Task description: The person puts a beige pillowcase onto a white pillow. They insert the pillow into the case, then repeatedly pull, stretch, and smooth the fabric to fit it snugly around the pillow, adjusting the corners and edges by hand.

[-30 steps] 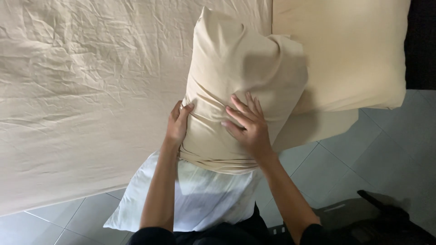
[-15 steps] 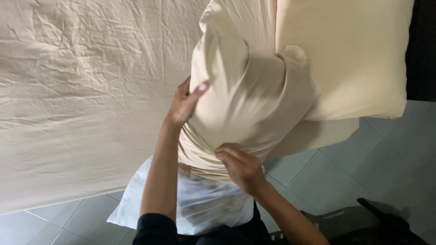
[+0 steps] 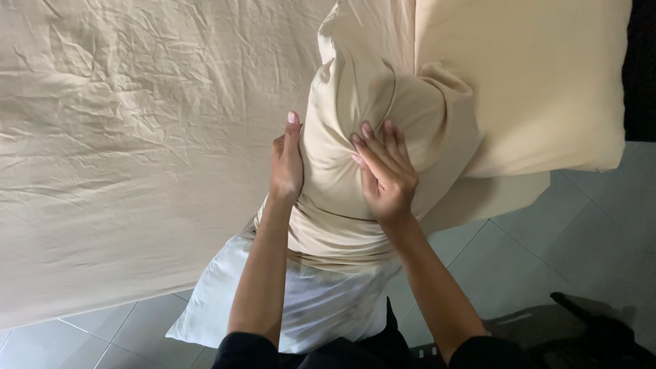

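Left hand flat against pillowcase side; right hand spread on front.

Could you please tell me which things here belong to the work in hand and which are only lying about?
In hand:
left hand and right hand, both pressed on the beige pillowcase
white pillow, half inside it

Lying about:
second beige pillow
creased bed sheet
dark object on the tiled floor
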